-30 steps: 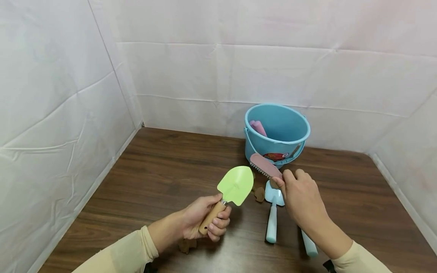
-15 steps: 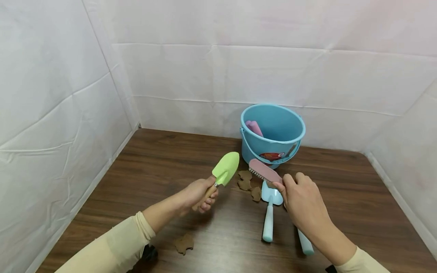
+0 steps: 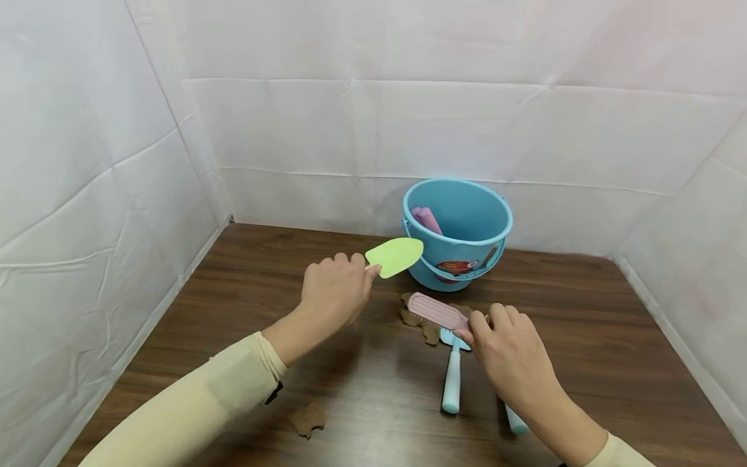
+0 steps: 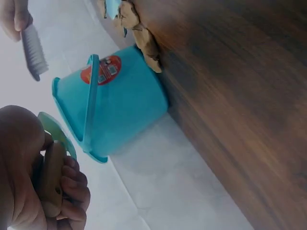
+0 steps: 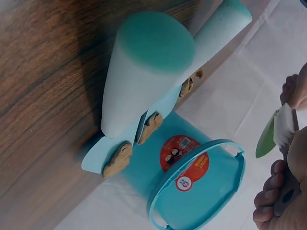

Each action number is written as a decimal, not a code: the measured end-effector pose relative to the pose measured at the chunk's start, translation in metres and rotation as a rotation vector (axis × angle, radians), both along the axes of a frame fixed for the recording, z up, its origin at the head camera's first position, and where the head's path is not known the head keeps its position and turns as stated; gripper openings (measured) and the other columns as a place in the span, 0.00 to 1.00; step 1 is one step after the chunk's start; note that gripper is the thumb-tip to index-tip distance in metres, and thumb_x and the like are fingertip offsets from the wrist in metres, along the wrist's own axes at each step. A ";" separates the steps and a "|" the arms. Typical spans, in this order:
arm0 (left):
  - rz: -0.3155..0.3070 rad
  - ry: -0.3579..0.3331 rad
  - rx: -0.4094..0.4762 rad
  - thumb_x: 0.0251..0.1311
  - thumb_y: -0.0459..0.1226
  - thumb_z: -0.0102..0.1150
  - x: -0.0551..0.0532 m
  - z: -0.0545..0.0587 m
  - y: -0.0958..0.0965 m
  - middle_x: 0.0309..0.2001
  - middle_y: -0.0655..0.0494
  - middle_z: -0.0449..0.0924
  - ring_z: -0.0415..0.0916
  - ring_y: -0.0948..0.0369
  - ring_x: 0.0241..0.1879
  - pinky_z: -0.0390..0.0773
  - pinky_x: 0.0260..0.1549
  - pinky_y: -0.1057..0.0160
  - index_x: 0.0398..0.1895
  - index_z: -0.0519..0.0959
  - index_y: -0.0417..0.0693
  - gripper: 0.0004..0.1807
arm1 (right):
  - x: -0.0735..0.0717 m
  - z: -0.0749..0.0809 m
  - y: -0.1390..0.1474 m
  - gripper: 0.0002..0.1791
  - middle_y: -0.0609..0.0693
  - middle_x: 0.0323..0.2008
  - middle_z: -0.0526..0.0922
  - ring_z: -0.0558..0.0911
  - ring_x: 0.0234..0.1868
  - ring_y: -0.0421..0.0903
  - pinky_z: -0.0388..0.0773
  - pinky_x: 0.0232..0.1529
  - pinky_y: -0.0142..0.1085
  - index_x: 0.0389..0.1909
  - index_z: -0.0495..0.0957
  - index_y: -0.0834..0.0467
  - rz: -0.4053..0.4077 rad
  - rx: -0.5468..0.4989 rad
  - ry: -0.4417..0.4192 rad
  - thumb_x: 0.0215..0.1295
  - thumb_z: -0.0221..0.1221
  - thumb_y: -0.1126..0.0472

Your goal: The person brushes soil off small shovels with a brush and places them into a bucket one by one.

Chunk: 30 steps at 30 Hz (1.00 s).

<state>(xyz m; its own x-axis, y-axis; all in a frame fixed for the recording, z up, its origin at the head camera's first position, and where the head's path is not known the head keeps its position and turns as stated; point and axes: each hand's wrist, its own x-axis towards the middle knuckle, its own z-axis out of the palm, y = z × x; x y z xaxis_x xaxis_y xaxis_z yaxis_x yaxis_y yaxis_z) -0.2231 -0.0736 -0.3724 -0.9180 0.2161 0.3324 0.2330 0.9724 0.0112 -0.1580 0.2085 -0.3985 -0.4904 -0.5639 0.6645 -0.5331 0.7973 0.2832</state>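
Observation:
My left hand (image 3: 335,288) grips the wooden handle (image 4: 52,179) of a small trowel, its back facing up in the head view. The trowel's green blade (image 3: 397,256) points right and overlaps the bucket's left side. In my right hand (image 3: 508,347) is a pink brush (image 3: 436,311), with white bristles (image 5: 284,125) showing in the right wrist view. The brush hovers over brown, leaf-like pieces (image 3: 430,333) and the head of a light blue trowel (image 3: 452,386) lying on the table.
A blue bucket (image 3: 473,211) with a pink item (image 3: 430,221) inside stands behind the hands. Another light blue handle (image 3: 516,421) lies under the right forearm. One brown piece (image 3: 309,418) lies at the front left. White sheeting (image 3: 280,123) encloses the wooden table (image 3: 233,292).
My left hand has moved forward and turned over, bringing the green trowel up by the bucket. The right hand has lowered the brush slightly and tilted it, so more of its back shows.

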 end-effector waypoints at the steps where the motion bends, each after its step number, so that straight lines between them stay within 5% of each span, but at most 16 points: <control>1: -0.010 0.037 -0.013 0.77 0.58 0.40 -0.001 0.001 0.002 0.20 0.52 0.66 0.71 0.52 0.19 0.71 0.16 0.54 0.27 0.71 0.46 0.28 | 0.000 0.000 0.000 0.32 0.48 0.20 0.50 0.49 0.20 0.43 0.48 0.21 0.34 0.21 0.59 0.58 0.001 0.003 -0.002 0.82 0.33 0.41; 7: -0.050 0.200 -0.064 0.76 0.57 0.42 -0.017 0.017 0.016 0.18 0.52 0.65 0.68 0.54 0.17 0.68 0.14 0.56 0.23 0.71 0.47 0.29 | 0.000 -0.004 0.002 0.32 0.48 0.20 0.52 0.50 0.20 0.43 0.49 0.22 0.34 0.22 0.62 0.59 -0.008 0.015 -0.031 0.82 0.31 0.41; 13: -0.073 0.230 -0.116 0.77 0.57 0.38 -0.039 0.041 0.035 0.18 0.54 0.66 0.68 0.56 0.17 0.68 0.15 0.58 0.22 0.69 0.49 0.29 | 0.003 -0.010 -0.002 0.33 0.48 0.19 0.53 0.51 0.20 0.43 0.49 0.21 0.33 0.22 0.63 0.60 -0.005 0.024 -0.033 0.83 0.31 0.42; 16: -0.073 0.203 -0.178 0.78 0.58 0.36 -0.047 0.051 0.047 0.20 0.52 0.68 0.70 0.55 0.19 0.72 0.19 0.58 0.23 0.71 0.49 0.30 | 0.005 -0.012 -0.005 0.33 0.47 0.19 0.51 0.50 0.20 0.42 0.49 0.21 0.32 0.21 0.62 0.60 -0.008 0.021 -0.027 0.83 0.31 0.42; 20: -0.074 0.083 -0.263 0.78 0.58 0.35 -0.059 0.060 0.066 0.26 0.51 0.77 0.76 0.55 0.25 0.78 0.27 0.55 0.30 0.78 0.48 0.31 | 0.007 -0.013 -0.009 0.34 0.48 0.18 0.52 0.51 0.19 0.43 0.50 0.21 0.33 0.20 0.62 0.60 -0.016 0.026 -0.034 0.83 0.31 0.42; 24: -0.097 0.024 -0.352 0.78 0.59 0.37 -0.073 0.061 0.082 0.22 0.59 0.72 0.69 0.60 0.22 0.68 0.21 0.60 0.27 0.81 0.54 0.30 | 0.008 -0.014 -0.012 0.34 0.49 0.18 0.54 0.54 0.18 0.44 0.52 0.21 0.34 0.21 0.63 0.61 -0.022 0.042 -0.037 0.83 0.30 0.42; 30: -0.132 0.005 -0.455 0.78 0.58 0.38 -0.085 0.061 0.094 0.20 0.62 0.54 0.51 0.62 0.20 0.51 0.21 0.62 0.21 0.72 0.58 0.28 | 0.014 -0.016 -0.019 0.34 0.49 0.18 0.57 0.59 0.19 0.46 0.56 0.22 0.36 0.21 0.64 0.60 -0.045 0.061 -0.037 0.83 0.32 0.42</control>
